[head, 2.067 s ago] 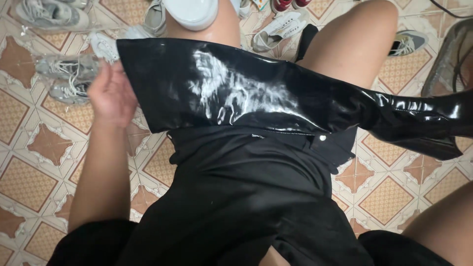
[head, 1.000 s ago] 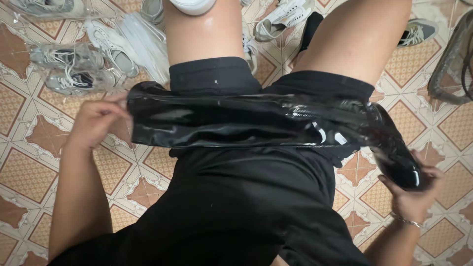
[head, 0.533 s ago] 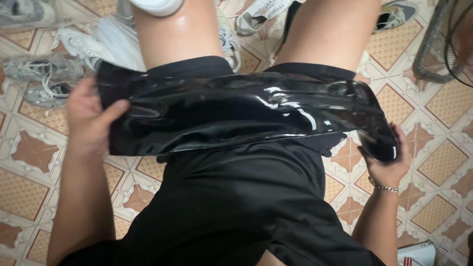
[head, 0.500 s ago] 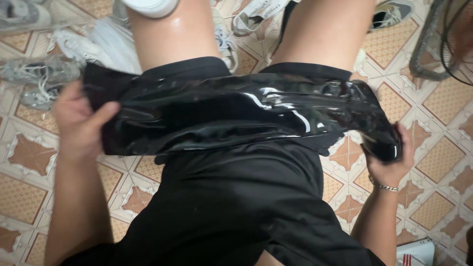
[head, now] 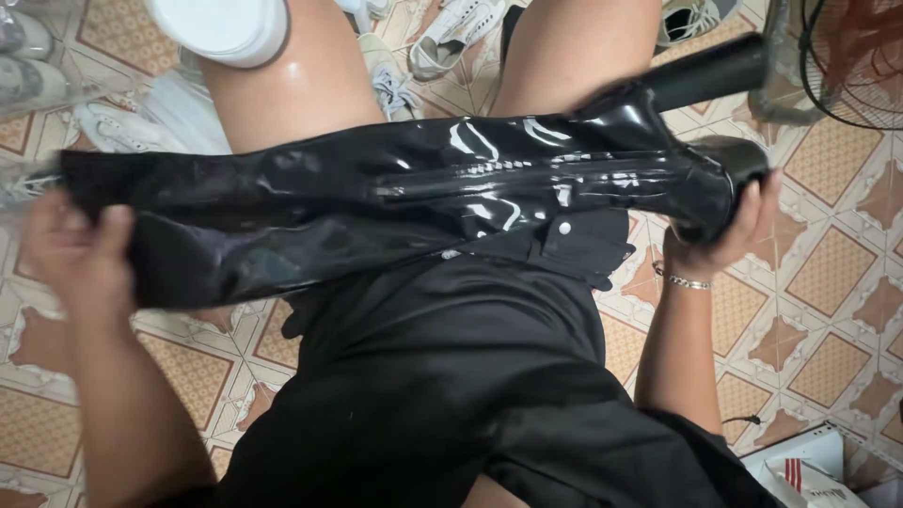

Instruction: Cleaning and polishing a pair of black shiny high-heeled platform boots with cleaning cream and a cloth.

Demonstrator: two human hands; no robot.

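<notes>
The long glossy black patent-leather boot [head: 414, 207] lies sideways across the person's lap, its open shaft end out at 9 o'clock and its foot and straight black heel pointing to about 2 o'clock. The left hand [head: 80, 259] is closed on the shaft's open edge, a bit blurred, and the right hand [head: 729, 230], with a thin silver bracelet [head: 684, 280] on its wrist, cups and grips the foot end from underneath. Around it there's the patterned orange-and-cream tiled floor [head: 818, 310], white sneakers [head: 451, 33] up at 12 o'clock, and a wire fan grille [head: 847, 56] at 1 to 2 o'clock.
</notes>
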